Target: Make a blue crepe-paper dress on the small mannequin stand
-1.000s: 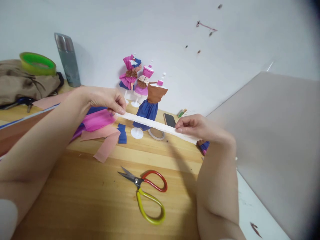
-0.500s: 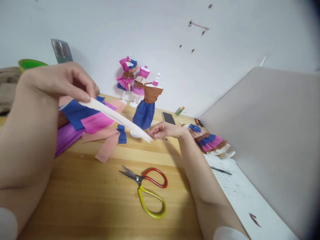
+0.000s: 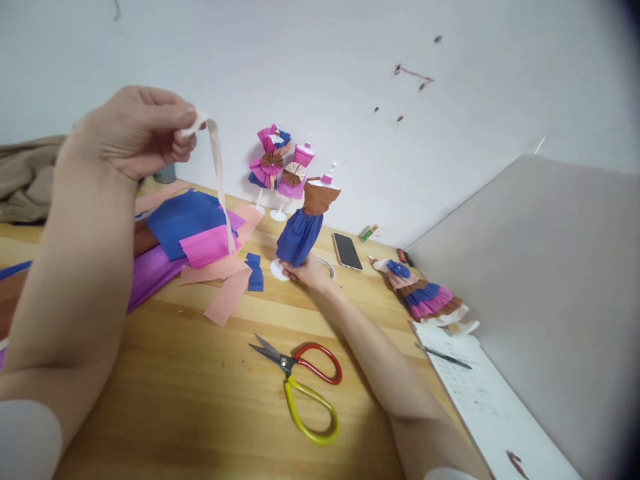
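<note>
My left hand [image 3: 150,130] is raised on the left, pinching one end of a narrow white crepe-paper strip [image 3: 217,157] that hangs down in front of the paper pile. At the middle of the table, my right hand [image 3: 309,272] is closed at the foot of a small dress form [image 3: 300,230], just above its round white base. That form wears a brown top and a gathered blue skirt, and it leans a little. The skirt partly covers my right fingertips. Under the hanging strip lie blue paper [image 3: 185,217], pink paper [image 3: 207,247] and peach strips [image 3: 227,297].
Scissors with red and yellow handles [image 3: 285,363] lie spread in front. Two dressed forms [image 3: 270,167] stand by the wall. A phone [image 3: 347,251], a tiered paper dress [image 3: 425,293] and a white written sheet [image 3: 470,380] with a pen are to the right.
My right hand has let go of the strip's other end and moved to the dress form's foot. My left hand has risen, and the strip now dangles.
</note>
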Tool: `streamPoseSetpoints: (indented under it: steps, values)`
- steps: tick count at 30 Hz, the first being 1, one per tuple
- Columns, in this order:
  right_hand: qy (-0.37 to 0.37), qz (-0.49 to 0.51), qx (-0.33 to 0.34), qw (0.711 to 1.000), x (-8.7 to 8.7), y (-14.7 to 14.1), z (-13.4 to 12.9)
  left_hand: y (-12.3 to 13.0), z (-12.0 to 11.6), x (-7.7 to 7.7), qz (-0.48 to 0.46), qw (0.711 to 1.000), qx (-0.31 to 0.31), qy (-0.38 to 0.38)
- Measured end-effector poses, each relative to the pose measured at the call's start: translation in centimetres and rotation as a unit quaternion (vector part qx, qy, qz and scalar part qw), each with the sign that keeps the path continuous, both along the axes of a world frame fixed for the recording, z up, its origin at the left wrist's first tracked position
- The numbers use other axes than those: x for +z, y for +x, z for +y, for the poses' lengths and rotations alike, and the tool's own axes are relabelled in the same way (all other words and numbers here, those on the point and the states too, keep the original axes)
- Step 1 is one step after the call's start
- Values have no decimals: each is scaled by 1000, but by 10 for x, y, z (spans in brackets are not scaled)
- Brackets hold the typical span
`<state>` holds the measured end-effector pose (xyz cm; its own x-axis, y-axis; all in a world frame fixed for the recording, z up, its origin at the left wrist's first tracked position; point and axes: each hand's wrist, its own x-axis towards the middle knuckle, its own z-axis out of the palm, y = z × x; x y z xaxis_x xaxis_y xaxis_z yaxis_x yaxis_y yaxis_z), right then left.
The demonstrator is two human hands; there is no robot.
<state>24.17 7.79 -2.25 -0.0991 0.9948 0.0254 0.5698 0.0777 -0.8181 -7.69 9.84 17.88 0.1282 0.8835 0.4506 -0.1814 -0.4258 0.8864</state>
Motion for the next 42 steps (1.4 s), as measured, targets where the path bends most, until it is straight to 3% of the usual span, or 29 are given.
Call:
streamPoseSetpoints:
  steps: [7,14,21,25,27,29,31,33,34,36,39,42]
  values:
    - [33,-23,-66,997,3,2,12,52,14,-15,-127,984,39,-116]
    - [3,-8,-62,998,20,2,-5,87,10,-35,-141,975,26,-169]
    - [-165,-19,38,985,54,16,-23,86,16,-37,-182,957,11,-224]
    - [-291,-77,145,943,77,17,-37,89,15,-39,-185,956,-8,-230]
    - [-316,-93,181,927,88,10,-48,93,12,-40,-190,957,-14,-219]
    - [-230,-80,190,951,97,-4,-59,96,8,-40,-181,961,-33,-207]
    - [-19,-50,84,995,104,-21,-69,97,3,-40,-142,969,-77,-186]
    - [159,-7,-20,987,108,-37,-76,96,-4,-38,-79,976,-137,-152]
    - [204,25,-43,978,110,-43,-79,94,-7,-37,-37,976,-166,-134]
    - [244,92,-70,963,111,-50,-81,91,-14,-33,67,970,-214,-97]
    - [259,132,-81,953,110,-47,-82,86,-22,-27,232,933,-271,-44]
    - [239,124,-18,963,107,-38,-80,87,-27,-24,322,894,-312,-18]
